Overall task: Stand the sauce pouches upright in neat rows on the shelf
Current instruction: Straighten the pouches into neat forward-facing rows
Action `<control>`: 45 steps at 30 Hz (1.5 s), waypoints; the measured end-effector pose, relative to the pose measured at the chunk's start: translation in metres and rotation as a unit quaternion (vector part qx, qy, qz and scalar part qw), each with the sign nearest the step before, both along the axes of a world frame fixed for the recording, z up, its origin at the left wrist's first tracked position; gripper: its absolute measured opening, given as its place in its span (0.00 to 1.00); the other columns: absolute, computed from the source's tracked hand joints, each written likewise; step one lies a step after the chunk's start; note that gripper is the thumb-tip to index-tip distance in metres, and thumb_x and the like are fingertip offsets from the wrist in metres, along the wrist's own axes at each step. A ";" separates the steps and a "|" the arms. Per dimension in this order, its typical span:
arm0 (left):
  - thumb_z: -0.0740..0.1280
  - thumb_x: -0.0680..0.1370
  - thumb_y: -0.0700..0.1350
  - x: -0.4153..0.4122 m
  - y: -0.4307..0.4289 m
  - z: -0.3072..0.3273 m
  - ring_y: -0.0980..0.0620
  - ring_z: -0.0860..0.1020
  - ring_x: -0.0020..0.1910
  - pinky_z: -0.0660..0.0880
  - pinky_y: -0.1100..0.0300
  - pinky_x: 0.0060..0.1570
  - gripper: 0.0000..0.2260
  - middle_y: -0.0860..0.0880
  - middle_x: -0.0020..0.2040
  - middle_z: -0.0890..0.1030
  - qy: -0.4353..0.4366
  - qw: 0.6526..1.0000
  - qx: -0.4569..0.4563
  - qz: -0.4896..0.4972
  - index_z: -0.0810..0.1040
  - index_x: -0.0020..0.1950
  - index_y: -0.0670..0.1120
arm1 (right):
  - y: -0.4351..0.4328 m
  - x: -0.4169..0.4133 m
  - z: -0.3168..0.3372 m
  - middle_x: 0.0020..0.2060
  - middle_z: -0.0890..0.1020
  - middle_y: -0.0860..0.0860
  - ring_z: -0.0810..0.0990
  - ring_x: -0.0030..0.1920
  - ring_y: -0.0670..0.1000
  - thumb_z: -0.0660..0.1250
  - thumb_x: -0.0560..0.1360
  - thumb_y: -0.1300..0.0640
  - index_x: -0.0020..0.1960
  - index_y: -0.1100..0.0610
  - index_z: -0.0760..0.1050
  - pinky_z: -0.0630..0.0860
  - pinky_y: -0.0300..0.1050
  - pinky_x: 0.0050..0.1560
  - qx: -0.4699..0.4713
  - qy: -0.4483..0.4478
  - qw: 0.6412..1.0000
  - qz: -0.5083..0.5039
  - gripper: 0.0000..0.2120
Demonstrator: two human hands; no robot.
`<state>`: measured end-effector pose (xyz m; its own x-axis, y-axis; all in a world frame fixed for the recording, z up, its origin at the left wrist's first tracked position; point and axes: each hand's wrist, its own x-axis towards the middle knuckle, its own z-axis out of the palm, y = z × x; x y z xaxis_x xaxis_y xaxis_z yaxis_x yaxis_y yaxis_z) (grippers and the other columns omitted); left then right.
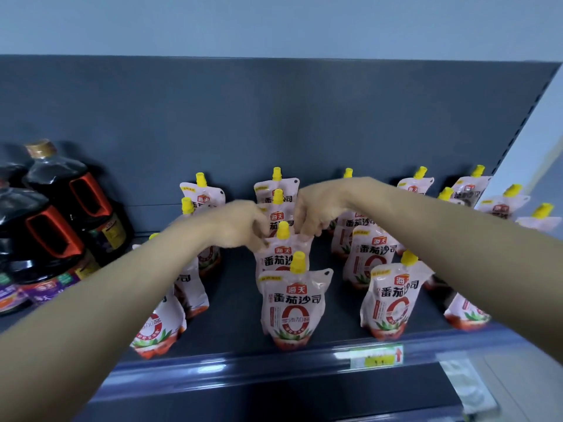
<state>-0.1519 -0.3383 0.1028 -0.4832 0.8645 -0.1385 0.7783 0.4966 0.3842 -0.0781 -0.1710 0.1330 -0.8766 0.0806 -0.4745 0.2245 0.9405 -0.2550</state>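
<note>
on the shelf (231,327) — upright white pouches (291,303), yellow caps

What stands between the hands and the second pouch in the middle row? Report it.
Nothing visible: the left hand and right hand grip the top corners of the second pouch, which stands on the shelf close behind the front pouch.

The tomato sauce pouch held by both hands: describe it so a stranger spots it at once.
Start at the dark orange-handled jugs on the left of the shelf and move right to the middle column of yellow-capped pouches. The tomato sauce pouch stands second from the front there. It alone has the left hand and right hand pinching its top corners.
</note>
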 end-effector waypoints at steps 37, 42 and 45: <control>0.71 0.73 0.41 0.049 -0.029 -0.012 0.60 0.76 0.34 0.75 0.61 0.42 0.01 0.59 0.32 0.77 -0.046 0.995 0.043 -0.071 0.83 0.42 0.45 | -0.044 0.064 0.000 0.38 0.82 0.50 0.83 0.44 0.52 0.69 0.74 0.62 0.55 0.62 0.81 0.79 0.37 0.43 0.001 -0.015 0.999 -0.033 0.10; 0.71 0.72 0.42 0.045 -0.037 -0.010 0.54 0.81 0.46 0.77 0.56 0.54 0.07 0.50 0.47 0.84 -0.074 0.994 0.061 -0.058 0.82 0.49 0.47 | -0.050 0.063 0.013 0.47 0.84 0.53 0.83 0.49 0.53 0.69 0.74 0.60 0.53 0.59 0.81 0.79 0.38 0.46 0.005 -0.023 0.999 -0.034 0.08; 0.72 0.71 0.41 0.032 -0.064 0.008 0.60 0.80 0.46 0.76 0.64 0.51 0.07 0.52 0.48 0.84 -0.069 0.989 0.127 -0.013 0.82 0.47 0.51 | -0.063 0.055 0.033 0.50 0.84 0.52 0.82 0.46 0.48 0.68 0.74 0.60 0.55 0.58 0.81 0.79 0.38 0.48 0.035 0.034 0.999 -0.015 0.11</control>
